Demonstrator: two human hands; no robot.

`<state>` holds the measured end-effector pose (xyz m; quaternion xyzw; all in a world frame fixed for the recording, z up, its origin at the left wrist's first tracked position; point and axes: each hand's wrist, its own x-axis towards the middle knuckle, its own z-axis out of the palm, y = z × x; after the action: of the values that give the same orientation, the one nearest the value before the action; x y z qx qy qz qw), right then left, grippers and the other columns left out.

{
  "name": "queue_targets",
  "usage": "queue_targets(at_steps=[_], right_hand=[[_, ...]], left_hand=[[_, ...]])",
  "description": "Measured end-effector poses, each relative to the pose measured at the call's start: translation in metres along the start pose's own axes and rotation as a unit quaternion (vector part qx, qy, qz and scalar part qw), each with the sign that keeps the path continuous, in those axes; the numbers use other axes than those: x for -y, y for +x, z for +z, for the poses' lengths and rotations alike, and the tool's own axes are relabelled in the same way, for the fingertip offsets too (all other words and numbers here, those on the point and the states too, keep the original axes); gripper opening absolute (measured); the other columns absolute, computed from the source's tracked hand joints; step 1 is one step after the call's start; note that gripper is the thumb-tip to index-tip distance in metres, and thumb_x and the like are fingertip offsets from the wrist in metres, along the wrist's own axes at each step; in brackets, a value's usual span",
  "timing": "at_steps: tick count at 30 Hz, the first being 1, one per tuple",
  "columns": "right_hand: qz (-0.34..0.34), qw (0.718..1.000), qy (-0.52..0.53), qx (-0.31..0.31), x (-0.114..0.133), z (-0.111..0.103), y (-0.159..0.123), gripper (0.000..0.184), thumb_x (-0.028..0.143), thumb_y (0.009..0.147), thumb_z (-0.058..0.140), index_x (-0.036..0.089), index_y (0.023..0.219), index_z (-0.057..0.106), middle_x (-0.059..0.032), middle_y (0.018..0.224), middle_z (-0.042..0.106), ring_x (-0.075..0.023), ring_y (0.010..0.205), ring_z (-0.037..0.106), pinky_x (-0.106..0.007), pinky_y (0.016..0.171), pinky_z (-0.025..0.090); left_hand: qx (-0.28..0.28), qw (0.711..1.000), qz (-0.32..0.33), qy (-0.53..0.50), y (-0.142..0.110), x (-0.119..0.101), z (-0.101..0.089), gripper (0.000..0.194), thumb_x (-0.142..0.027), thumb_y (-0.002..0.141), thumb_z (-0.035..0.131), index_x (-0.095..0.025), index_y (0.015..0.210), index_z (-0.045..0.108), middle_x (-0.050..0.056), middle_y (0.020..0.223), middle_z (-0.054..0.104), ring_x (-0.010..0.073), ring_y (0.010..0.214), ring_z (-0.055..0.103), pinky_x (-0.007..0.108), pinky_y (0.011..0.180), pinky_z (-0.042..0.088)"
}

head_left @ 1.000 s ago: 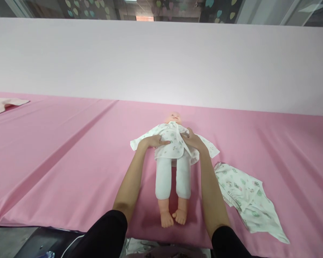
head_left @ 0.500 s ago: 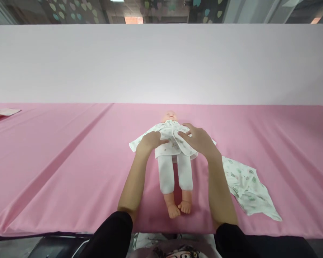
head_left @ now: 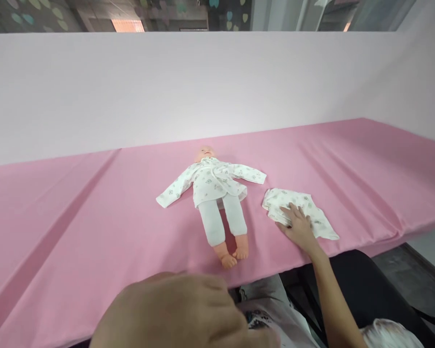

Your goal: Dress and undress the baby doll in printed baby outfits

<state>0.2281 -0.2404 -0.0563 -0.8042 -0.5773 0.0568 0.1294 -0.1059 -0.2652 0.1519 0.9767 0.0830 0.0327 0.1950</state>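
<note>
A baby doll [head_left: 204, 153] lies on its back in the middle of the pink-covered table, with its feet toward me. It wears a white printed jacket [head_left: 212, 181] with the sleeves spread out, and white leggings [head_left: 212, 222]. To its right, a white printed baby garment [head_left: 319, 217] lies loosely folded. My right hand [head_left: 299, 229] rests on its near left part, fingers spread; whether any cloth is pinched cannot be made out. My left hand [head_left: 174, 311] looms large and blurred close to the camera, apart from the doll. Its fingers are smeared.
Pink cloth [head_left: 94, 232] covers the table up to a white wall [head_left: 203, 87]. A black chair [head_left: 362, 280] stands beyond the near right edge. Something white and textured [head_left: 391, 333] shows at the bottom right, beside my forearm.
The view has turned right. Both my hands have left the doll's jacket: the right is now on the printed garment, the left is raised near the camera. The doll's sleeves are uncovered.
</note>
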Motion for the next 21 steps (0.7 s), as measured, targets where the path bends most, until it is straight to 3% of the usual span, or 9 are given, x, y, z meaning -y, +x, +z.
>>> queue_targets(at_steps=[3,5,8,10,12,14,18,21], right_hand=[[-0.010,0.996,0.004,-0.094,0.004,0.008,0.000,0.042,0.024,0.085,0.045,0.014,0.123,0.057,-0.0147,0.135,0.050,-0.0348,0.128,0.041,-0.056,0.104,0.032],[-0.011,0.992,0.036,-0.121,0.008,0.002,0.003,0.042,0.014,0.082,0.039,0.011,0.117,0.061,-0.0161,0.120,0.061,-0.0311,0.113,0.054,-0.049,0.098,0.040],[0.015,0.968,0.203,-0.148,0.021,-0.022,-0.001,0.037,0.018,0.081,0.041,0.012,0.109,0.064,-0.0129,0.101,0.068,-0.0264,0.090,0.063,-0.041,0.081,0.049],[0.036,0.919,0.367,-0.139,0.036,-0.045,-0.013,0.031,0.028,0.080,0.050,0.015,0.104,0.065,-0.0083,0.094,0.069,-0.0224,0.076,0.064,-0.034,0.068,0.052],[0.046,0.867,0.490,-0.075,0.054,-0.068,-0.030,0.031,0.035,0.078,0.057,0.018,0.102,0.066,-0.0035,0.080,0.069,-0.0170,0.056,0.059,-0.028,0.051,0.048],[0.006,0.834,0.550,-0.046,0.072,-0.087,-0.049,0.025,0.031,0.076,0.061,0.020,0.097,0.068,-0.0015,0.076,0.068,-0.0148,0.057,0.059,-0.023,0.050,0.047],[-0.109,0.799,0.591,0.019,0.095,-0.110,-0.076,0.023,0.014,0.069,0.061,0.024,0.086,0.071,0.0008,0.077,0.069,-0.0135,0.064,0.062,-0.019,0.056,0.048],[-0.108,0.776,0.618,0.055,0.100,-0.116,-0.087,0.025,0.010,0.064,0.061,0.026,0.081,0.072,0.0014,0.073,0.069,-0.0128,0.061,0.061,-0.018,0.053,0.046]], left_hand=[[0.042,0.999,-0.014,0.027,0.024,0.021,-0.008,0.050,-0.053,0.092,0.038,-0.027,0.134,0.042,0.003,0.088,0.067,0.0159,0.075,0.060,0.025,0.068,0.047],[0.022,0.993,-0.093,0.063,0.038,0.036,-0.009,0.053,-0.052,0.094,0.033,-0.023,0.139,0.035,0.005,0.089,0.066,0.0160,0.075,0.060,0.026,0.067,0.046],[-0.052,0.969,-0.205,0.129,0.051,0.056,-0.005,0.054,-0.049,0.096,0.025,-0.020,0.142,0.029,0.007,0.097,0.064,0.0170,0.079,0.060,0.029,0.072,0.045],[-0.089,0.961,-0.232,0.124,0.056,0.063,-0.005,0.058,-0.051,0.096,0.025,-0.020,0.144,0.025,0.008,0.104,0.063,0.0184,0.085,0.060,0.031,0.074,0.045],[-0.094,0.969,-0.216,0.071,0.061,0.064,-0.006,0.065,-0.057,0.092,0.031,-0.022,0.145,0.023,0.008,0.106,0.062,0.0187,0.085,0.060,0.030,0.072,0.044],[-0.068,0.984,-0.165,0.000,0.066,0.058,-0.008,0.070,-0.062,0.088,0.039,-0.024,0.145,0.023,0.006,0.105,0.063,0.0179,0.081,0.060,0.028,0.069,0.044],[0.002,0.992,-0.043,-0.119,0.073,0.044,-0.007,0.076,-0.061,0.082,0.052,-0.029,0.144,0.025,0.004,0.098,0.066,0.0162,0.074,0.060,0.025,0.064,0.042],[0.025,0.987,-0.020,-0.158,0.067,0.048,-0.010,0.078,-0.061,0.077,0.059,-0.031,0.142,0.029,0.001,0.093,0.068,0.0158,0.073,0.061,0.025,0.064,0.042]])
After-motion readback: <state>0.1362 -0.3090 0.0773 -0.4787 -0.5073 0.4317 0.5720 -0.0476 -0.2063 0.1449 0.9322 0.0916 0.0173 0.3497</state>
